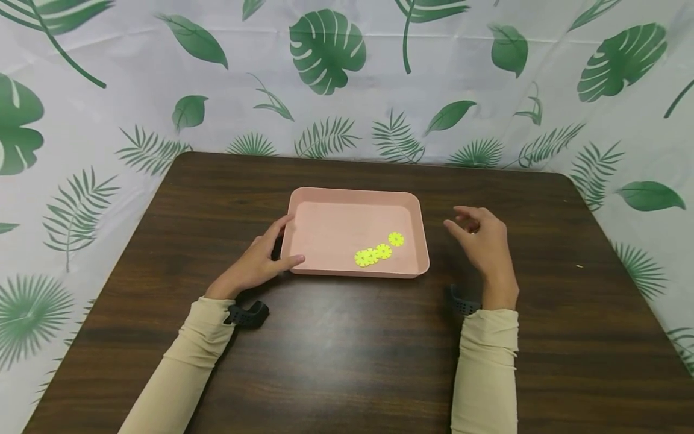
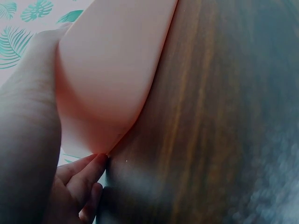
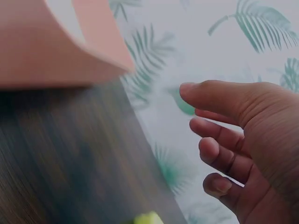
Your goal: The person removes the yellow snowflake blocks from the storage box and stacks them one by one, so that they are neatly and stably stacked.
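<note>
A shallow pink tray lies on the table. Several yellow toothed plastic discs lie in its front right part, some overlapping, one apart from the others. My left hand holds the tray's left end, the thumb over the front left rim and fingers along the outer side. In the left wrist view, fingertips touch the tray's lower edge. To the right of the tray hovers my right hand, fingers loosely bent, nothing visible between them. A blurred yellow-green thing shows at the bottom of the right wrist view.
The dark wood-grain table reaches back to a white leaf-print cloth. A tiny pale speck lies on the table at the right. Black wrist straps are on both arms.
</note>
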Motion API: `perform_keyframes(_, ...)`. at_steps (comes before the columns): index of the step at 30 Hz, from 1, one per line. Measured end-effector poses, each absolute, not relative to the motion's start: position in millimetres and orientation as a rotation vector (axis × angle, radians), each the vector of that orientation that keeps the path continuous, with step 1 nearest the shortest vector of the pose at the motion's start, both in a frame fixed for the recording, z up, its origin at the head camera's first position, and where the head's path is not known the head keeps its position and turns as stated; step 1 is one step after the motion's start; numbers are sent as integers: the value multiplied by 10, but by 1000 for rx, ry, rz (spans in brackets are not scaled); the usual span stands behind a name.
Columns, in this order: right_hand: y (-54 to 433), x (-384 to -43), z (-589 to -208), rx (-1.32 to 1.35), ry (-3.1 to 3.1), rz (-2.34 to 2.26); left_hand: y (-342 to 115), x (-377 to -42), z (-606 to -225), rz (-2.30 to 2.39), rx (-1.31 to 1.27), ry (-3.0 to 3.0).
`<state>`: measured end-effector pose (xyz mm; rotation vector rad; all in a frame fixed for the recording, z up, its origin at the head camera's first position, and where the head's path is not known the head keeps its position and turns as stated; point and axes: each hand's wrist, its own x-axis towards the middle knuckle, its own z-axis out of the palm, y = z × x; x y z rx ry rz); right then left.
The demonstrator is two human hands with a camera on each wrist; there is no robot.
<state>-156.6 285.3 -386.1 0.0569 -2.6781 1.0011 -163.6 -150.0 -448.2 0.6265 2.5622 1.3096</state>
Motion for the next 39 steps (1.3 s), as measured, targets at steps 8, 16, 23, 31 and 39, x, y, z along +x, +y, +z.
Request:
perform_keyframes(8, 2369, -1688, -3934, 199, -2677, 1091, -1521, -1634, -4490, 1271, 581, 2583)
perform_keyframes(16, 1898, -1715, -3944, 391, -2796, 1139, -1512, -1643, -4500, 1284, 606, 2583)
perform_keyframes(23, 1722, -1730, -3988, 650, -3015, 1180, -1500, -1648, -4513, 1296, 617, 2576)
perform_keyframes(31, 1725, -1718, -4033, 668, -3196, 1149, -1490, -1641, -4511, 1270, 588, 2579)
perform_keyframes(39, 1700, -1735, -4079, 652, -3159, 1154, -1485, -1642, -4516, 1272, 592, 2578)
